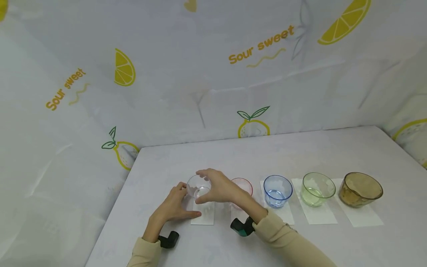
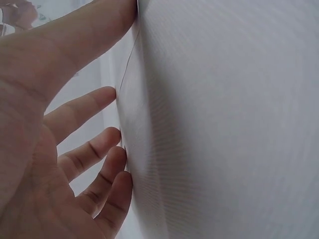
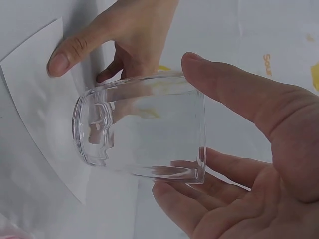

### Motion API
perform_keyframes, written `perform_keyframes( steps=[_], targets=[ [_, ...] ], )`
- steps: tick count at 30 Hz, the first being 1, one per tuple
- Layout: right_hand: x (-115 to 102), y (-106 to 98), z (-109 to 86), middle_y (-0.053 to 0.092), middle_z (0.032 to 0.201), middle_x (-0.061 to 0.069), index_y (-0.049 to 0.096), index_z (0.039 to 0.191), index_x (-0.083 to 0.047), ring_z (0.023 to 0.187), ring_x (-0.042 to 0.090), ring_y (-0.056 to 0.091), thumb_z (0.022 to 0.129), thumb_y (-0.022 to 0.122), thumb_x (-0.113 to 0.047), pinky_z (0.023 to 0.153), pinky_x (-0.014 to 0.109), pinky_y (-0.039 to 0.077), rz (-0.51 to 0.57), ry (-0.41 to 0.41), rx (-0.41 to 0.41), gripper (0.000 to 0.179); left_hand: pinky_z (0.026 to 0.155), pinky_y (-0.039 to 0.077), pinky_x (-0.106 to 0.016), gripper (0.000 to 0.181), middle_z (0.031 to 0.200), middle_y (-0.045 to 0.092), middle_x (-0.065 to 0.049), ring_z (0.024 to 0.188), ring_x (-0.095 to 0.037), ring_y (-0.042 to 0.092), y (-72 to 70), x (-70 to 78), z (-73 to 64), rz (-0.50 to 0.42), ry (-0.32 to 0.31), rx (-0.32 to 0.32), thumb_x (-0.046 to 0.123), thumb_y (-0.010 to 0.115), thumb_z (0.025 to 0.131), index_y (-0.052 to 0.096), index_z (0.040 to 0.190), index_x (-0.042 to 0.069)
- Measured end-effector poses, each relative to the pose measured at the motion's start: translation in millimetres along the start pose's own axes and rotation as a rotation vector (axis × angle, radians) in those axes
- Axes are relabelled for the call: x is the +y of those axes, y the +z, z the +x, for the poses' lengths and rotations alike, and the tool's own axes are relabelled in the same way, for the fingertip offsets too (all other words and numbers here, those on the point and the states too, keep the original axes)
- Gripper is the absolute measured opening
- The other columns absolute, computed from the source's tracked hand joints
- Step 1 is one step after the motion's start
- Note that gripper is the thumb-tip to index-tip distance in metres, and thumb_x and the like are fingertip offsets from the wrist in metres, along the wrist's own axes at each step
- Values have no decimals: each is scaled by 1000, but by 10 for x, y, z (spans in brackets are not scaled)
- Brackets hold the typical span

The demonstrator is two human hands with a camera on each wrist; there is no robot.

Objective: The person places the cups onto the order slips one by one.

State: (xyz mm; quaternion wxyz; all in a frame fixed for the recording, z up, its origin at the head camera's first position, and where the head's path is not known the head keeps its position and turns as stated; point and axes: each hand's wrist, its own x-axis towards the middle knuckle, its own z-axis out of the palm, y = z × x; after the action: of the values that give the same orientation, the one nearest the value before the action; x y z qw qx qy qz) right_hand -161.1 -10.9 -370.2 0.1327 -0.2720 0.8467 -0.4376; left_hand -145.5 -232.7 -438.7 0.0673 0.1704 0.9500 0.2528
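My right hand (image 1: 218, 187) grips a clear glass bowl (image 1: 193, 190) by its rim, thumb on the near side and fingers on the far side. In the right wrist view the clear glass bowl (image 3: 149, 132) shows its thick base over a white paper strip (image 3: 35, 84). Just left of the bowl, my left hand (image 1: 171, 205) rests with fingers spread and fingertips down at the table surface. Its thumb lies over the paper strip (image 1: 205, 218). In the left wrist view the left hand (image 2: 45, 149) has nothing between thumb and fingers.
To the right stand a pink glass bowl (image 1: 246, 185), partly behind my right wrist, a blue one (image 1: 278, 189), a green one (image 1: 317, 189) and an amber one (image 1: 360, 189), in a row with paper strips. A lemon-printed cloth (image 1: 186, 85) hangs behind the white table (image 1: 110, 237).
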Motion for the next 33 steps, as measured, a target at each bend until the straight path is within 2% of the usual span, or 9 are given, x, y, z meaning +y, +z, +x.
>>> perform_keyframes(
  steps=[5, 21, 29, 33],
  targets=[
    [30, 57, -12, 57, 144, 20, 51, 144, 3, 132, 39, 56, 76, 89, -18, 105, 54, 49, 16, 7, -10, 80, 96, 49, -53, 75, 125, 54, -12, 114, -30, 52, 0, -13, 2, 10, 11, -4, 44, 91, 71, 66, 127, 2],
    [66, 207, 4, 56, 143, 23, 50, 144, 6, 130, 40, 57, 77, 89, -17, 105, 54, 49, -14, 8, -1, 80, 96, 49, -53, 77, 127, 54, -12, 116, -31, 51, -6, -34, -25, 3, 6, 0, 43, 91, 72, 64, 134, 7],
    [72, 232, 6, 51, 148, 24, 47, 147, 6, 137, 40, 51, 81, 85, -20, 111, 56, 44, -33, 21, -21, 80, 98, 48, -55, 77, 127, 54, -13, 117, -33, 51, -10, -54, -20, -9, 24, -11, 43, 90, 73, 63, 136, 7],
    [64, 224, -13, 46, 152, 24, 43, 150, 4, 141, 40, 48, 84, 83, -22, 113, 56, 43, -53, -2, -29, 81, 99, 48, -57, 79, 128, 53, -14, 119, -34, 50, 4, -75, -25, -7, 28, -9, 44, 89, 74, 61, 138, 8]
  ],
)
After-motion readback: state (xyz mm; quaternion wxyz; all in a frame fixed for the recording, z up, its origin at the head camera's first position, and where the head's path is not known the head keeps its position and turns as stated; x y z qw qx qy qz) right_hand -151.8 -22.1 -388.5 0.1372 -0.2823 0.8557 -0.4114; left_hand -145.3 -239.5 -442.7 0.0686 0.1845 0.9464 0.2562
